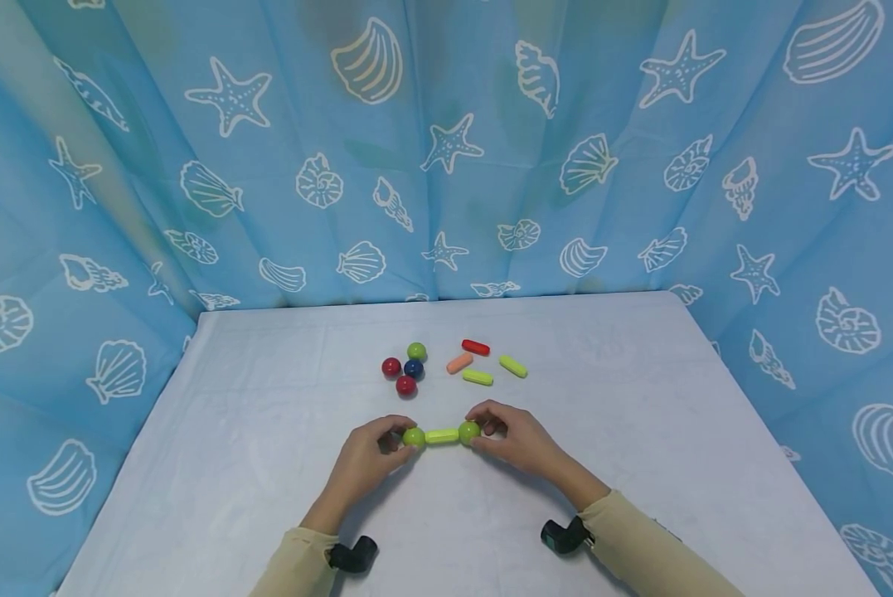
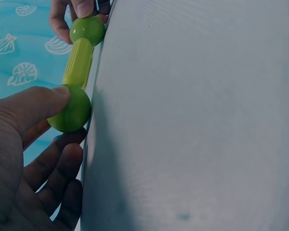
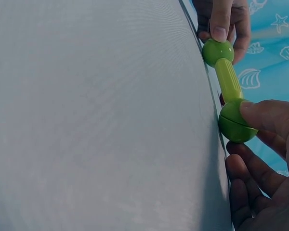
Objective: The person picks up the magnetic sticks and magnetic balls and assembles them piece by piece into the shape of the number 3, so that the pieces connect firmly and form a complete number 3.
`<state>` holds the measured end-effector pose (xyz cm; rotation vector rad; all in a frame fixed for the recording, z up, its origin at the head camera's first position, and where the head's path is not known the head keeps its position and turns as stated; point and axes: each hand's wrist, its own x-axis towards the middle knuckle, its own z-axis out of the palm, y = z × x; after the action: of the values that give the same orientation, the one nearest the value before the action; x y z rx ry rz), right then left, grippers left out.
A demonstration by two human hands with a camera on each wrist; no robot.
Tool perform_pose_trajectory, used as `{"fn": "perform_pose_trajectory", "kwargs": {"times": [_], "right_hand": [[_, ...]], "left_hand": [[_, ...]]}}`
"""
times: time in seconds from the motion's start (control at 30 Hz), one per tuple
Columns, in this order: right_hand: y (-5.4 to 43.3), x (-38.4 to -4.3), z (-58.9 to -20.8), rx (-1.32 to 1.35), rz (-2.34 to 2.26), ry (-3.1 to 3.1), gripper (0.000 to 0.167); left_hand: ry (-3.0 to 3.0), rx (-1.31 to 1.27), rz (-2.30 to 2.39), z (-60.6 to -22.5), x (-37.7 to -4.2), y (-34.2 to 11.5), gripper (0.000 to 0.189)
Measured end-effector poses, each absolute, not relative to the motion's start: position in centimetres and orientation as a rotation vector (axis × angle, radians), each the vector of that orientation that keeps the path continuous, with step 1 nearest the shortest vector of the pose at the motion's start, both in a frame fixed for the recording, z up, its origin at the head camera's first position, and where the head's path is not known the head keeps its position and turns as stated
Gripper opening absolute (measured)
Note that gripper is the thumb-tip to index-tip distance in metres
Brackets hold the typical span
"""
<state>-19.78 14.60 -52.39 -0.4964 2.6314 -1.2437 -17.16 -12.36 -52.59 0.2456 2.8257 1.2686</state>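
Observation:
A yellow-green ridged rod (image 1: 442, 436) joins two green balls in a dumbbell shape, low over the white table. My left hand (image 1: 367, 458) pinches the left green ball (image 1: 414, 437) between thumb and fingers. On the other end, my right hand (image 1: 521, 439) pinches the right green ball (image 1: 469, 432). In the left wrist view the rod (image 2: 78, 62) runs straight between the balls, with the near ball (image 2: 71, 109) under my thumb. A seam line crosses the ball (image 3: 237, 122) in the right wrist view.
Beyond the hands lie a loose green ball (image 1: 416, 351), a dark blue ball (image 1: 413, 369) and two red balls (image 1: 405, 385). Right of them are a red rod (image 1: 476, 347), an orange rod (image 1: 459, 362) and two yellow-green rods (image 1: 478, 377). A blue shell-print curtain (image 1: 446, 207) surrounds the table (image 1: 267, 373).

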Motion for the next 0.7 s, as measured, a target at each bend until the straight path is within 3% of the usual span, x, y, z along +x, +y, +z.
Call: {"fn": "perform_pose_trajectory", "kwargs": {"times": [0.7], "right_hand": [[14.90,-19.90,-52.37,-0.534,-1.256,2.618,0.027]], "left_hand": [[2.832,0.274,1.262,-52.77,-17.06,-12.36,0.038]]}}
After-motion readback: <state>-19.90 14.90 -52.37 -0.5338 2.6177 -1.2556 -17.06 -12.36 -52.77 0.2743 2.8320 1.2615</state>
